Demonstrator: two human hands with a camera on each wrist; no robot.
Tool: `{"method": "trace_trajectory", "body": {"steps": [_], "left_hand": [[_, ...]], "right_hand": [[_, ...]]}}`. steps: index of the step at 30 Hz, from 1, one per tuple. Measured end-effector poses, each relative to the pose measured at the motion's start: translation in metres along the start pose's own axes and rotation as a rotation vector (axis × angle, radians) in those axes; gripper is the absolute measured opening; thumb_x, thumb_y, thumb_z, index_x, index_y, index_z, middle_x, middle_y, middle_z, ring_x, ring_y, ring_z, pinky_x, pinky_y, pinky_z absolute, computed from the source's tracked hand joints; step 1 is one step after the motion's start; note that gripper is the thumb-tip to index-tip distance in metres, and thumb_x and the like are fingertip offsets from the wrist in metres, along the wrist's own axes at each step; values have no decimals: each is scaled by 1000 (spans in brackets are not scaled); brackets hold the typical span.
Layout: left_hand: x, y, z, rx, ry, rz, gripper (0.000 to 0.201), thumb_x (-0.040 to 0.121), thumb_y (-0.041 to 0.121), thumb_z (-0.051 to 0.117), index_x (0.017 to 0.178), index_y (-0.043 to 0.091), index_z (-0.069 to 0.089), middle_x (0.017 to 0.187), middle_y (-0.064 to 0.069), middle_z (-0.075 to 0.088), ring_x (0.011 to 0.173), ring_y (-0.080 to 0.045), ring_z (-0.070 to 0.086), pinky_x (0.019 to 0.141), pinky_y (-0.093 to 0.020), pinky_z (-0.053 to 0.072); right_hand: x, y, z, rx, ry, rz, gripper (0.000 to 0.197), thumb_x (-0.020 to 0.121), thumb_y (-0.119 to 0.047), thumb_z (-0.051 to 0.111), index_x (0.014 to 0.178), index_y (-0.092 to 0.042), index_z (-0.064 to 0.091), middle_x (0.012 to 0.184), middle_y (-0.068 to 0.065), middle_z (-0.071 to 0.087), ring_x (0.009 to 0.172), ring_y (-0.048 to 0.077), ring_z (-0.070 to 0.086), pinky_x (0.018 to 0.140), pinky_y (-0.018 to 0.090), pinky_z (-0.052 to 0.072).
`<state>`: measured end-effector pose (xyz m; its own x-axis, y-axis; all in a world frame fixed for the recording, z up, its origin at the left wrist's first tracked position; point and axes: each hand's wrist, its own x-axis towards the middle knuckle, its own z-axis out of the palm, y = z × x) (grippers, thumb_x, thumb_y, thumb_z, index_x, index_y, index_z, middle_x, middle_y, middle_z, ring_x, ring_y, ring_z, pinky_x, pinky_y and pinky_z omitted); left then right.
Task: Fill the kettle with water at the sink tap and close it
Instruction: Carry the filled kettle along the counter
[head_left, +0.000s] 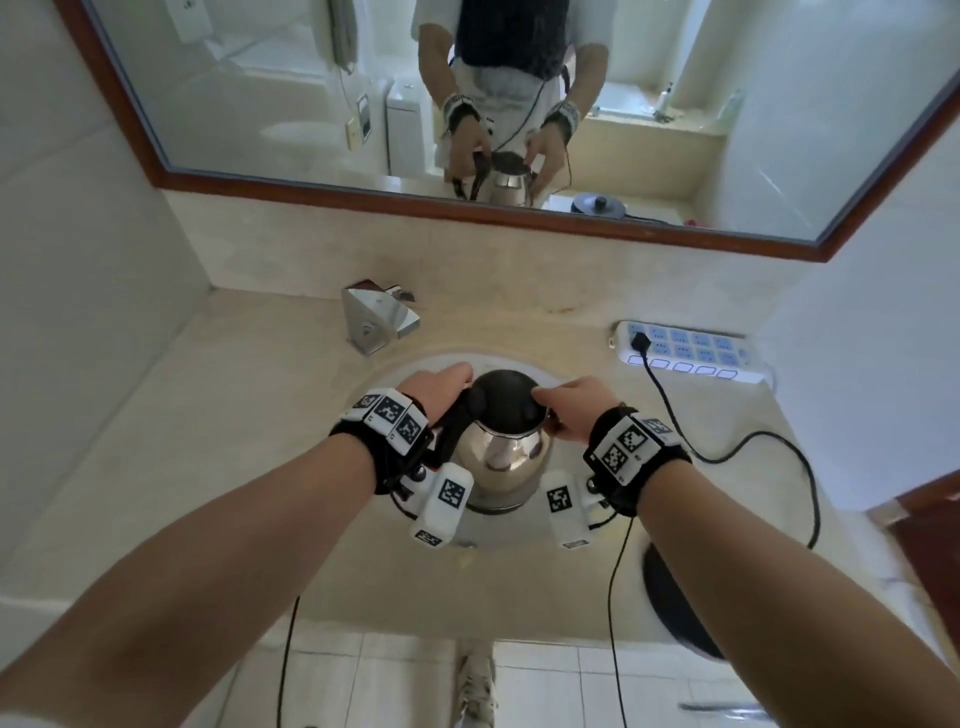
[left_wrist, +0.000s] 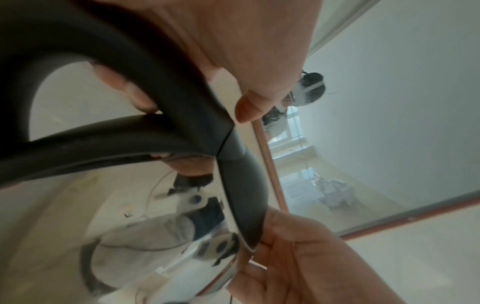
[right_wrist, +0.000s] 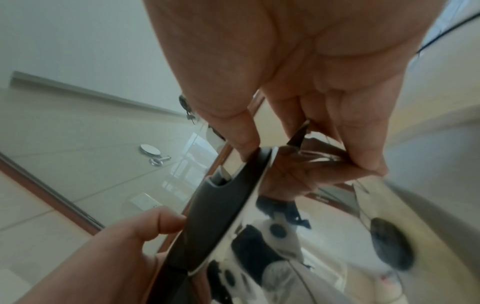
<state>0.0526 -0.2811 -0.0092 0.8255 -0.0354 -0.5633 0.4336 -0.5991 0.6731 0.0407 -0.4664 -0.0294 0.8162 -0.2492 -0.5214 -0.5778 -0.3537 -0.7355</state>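
A steel kettle (head_left: 498, 460) with a black lid (head_left: 501, 395) stands upright in the sink basin (head_left: 553, 372), in front of the chrome tap (head_left: 379, 317). My left hand (head_left: 441, 387) grips the black handle (left_wrist: 145, 86), with its fingers wrapped round it and the thumb (left_wrist: 249, 109) near the lid's hinge end. My right hand (head_left: 561, 404) pinches the far side: the thumb (right_wrist: 244, 142) presses on the lid rim (right_wrist: 233, 197), and the fingers (right_wrist: 363, 152) curl under the spout. The lid lies down on the kettle's mouth. No water shows at the tap.
A white power strip (head_left: 685, 353) lies on the counter at the back right, and a black cord (head_left: 800, 467) runs from it to the round black kettle base (head_left: 675, 603) at the counter's front right. A wood-framed mirror (head_left: 467, 208) hangs on the back wall.
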Motion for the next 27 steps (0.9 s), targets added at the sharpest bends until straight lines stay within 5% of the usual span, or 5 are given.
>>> {"method": "trace_trajectory", "body": {"steps": [8,14,17,23,27], "left_hand": [[-66,72,54,29,-119,203,38,92,45,39,100,13,57,119,-17,61,109,-31,56,101,-38,40],[-108,103,122,77,-225,277,44,90,44,40,110,9,58,122,-16,59,108,-30,55,91,-34,38],[-122,110,156,54,-259,258,45,83,46,43,106,10,59,115,-17,63,103,-31,59,100,-40,43],[-133,105,205,75,-239,213,45,82,48,45,102,11,60,98,-13,63,87,-27,57,84,-36,45],[-135,96,222,96,-193,167,39,88,45,43,99,11,59,100,-13,60,88,-27,55,79,-33,37]], "right_hand": [[-96,25,-98,321,250,-12,24,92,-23,48,69,-18,50,68,3,52,57,16,52,55,27,48],[-143,75,-162,405,367,68,19,91,-32,46,87,-16,54,89,9,57,64,20,55,58,33,49],[-154,101,-188,417,396,94,22,90,-34,47,75,-19,52,77,6,57,63,20,56,59,34,49],[-156,146,-214,445,330,103,19,93,-28,45,95,-11,52,85,10,57,62,19,55,54,28,50],[-151,160,-218,578,248,118,13,88,-16,47,94,-5,49,84,17,51,81,28,53,64,34,53]]}}
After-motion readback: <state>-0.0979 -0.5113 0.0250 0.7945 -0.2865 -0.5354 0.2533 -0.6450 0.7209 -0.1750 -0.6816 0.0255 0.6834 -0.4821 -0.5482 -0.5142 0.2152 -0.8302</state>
